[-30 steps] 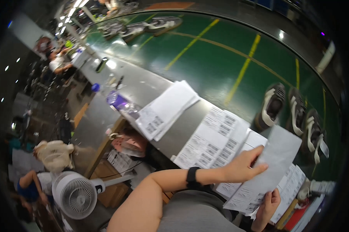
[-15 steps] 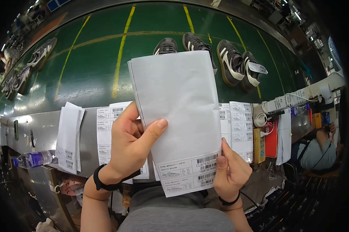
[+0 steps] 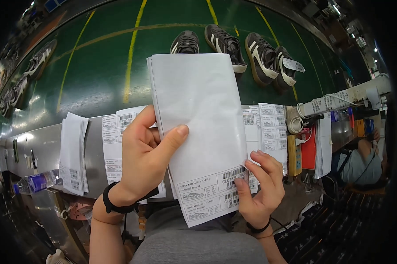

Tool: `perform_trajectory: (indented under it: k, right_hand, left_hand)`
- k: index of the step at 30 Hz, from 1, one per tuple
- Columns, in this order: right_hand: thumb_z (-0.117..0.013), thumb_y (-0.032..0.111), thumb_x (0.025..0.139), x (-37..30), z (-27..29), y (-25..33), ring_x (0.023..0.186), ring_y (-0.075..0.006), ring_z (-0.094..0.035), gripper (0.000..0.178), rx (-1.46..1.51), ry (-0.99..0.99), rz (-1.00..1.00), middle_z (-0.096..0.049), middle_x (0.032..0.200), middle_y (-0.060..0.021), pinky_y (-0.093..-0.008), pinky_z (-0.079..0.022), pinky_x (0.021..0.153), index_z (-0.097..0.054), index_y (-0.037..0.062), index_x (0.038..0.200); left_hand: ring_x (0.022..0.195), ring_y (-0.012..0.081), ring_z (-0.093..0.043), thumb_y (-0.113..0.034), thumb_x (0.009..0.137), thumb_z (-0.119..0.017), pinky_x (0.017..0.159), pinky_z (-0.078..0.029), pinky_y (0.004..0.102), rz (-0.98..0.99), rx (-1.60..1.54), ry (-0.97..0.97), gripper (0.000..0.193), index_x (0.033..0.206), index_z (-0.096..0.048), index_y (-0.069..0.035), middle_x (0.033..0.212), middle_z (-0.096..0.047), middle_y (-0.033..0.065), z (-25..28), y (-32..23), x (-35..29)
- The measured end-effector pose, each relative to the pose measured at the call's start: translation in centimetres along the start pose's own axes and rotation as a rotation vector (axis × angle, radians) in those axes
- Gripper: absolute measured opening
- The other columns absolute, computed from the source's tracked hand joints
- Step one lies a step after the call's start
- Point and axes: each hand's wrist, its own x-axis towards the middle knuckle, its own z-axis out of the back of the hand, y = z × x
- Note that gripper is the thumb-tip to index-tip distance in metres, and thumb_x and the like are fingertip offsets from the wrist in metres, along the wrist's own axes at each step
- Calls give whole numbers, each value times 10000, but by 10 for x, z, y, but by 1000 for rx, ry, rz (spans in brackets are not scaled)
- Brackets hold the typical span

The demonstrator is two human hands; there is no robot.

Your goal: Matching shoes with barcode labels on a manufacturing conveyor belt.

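Observation:
A folded stack of white label sheets (image 3: 203, 105) is upright before me, mostly blank, with printed shoe labels and barcodes along its lower end. My left hand (image 3: 148, 154) grips the stack's left side, thumb across the front and the other fingers behind. At the lower right corner, my right hand (image 3: 262, 189) has its fingers apart and curved. Its thumb lies over the printed labels and its index fingertip touches the side edge. Black bands circle both wrists. Beneath the held stack, more label sheets (image 3: 112, 152) show on the left and another label sheet (image 3: 274, 132) on the right.
Dark shoes with white stripes (image 3: 262, 59) stand on the green belt (image 3: 101, 66); others (image 3: 40, 59) are far left. On the metal ledge are a folded paper stack (image 3: 73, 154), a bottle (image 3: 35, 182), a power strip (image 3: 294, 154) and a red folder (image 3: 309, 149). Another person sits right.
My right thumb has moved left onto the printed labels, and the right fingers have spread. My left hand keeps its grip; the stack is turned slightly. The view has shifted a little.

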Motion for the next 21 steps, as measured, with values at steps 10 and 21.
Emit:
perform_trajectory:
  k: [10, 21]
  right_hand:
    - [-665, 219, 890, -10, 11, -40, 888, -177, -578, 251, -35, -409, 449, -489, 949, -19, -452, -451, 907, -456, 147, 1008]
    - [-819, 226, 804, 231, -111, -262, 822, -84, -500, 429, 705, -180, -225, -546, 889, 3, -245, -417, 728, -515, 55, 1053]
  left_hand:
    - [545, 117, -582, -94, 882, -635, 493, -446, 303, -35, 434, -60, 253, 1045, -570, 88, 690, -651, 133, 28, 53, 35]
    - [620, 298, -664, -277, 773, -774, 633, -539, 378, -283, 1234, 145, 492, 1143, -593, -9, 985, -676, 164, 35, 35, 90]
